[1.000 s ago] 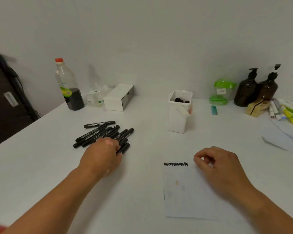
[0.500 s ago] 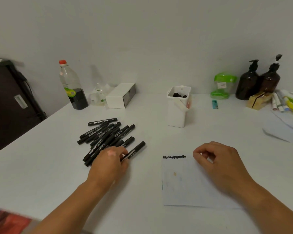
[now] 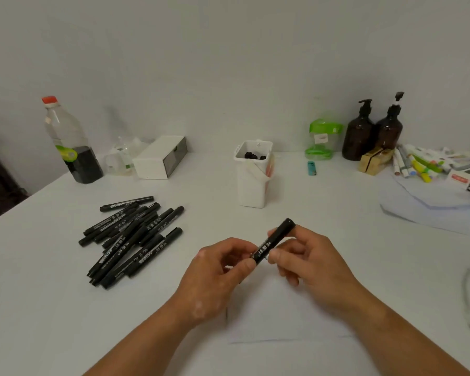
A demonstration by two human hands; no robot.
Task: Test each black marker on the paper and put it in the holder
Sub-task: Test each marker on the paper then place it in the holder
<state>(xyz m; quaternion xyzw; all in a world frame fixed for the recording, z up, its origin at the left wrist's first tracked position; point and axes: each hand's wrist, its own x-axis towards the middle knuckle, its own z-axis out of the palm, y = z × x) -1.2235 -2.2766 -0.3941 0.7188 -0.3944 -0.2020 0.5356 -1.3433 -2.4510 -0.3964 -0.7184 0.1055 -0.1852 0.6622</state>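
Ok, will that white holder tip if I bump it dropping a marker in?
Possibly: the white holder stands tall on a narrow base, so a knock near its rim could tip it. Few markers show inside, so it's probably light.

I am seeing a black marker carrying white lettering, and the marker pile is showing the same black with white print. The holder, paper and tabletop are reading white; the lighter is showing teal.

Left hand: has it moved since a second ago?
Yes. The left hand has left the marker pile and come right, over the paper, where it grips a black marker together with the right hand.
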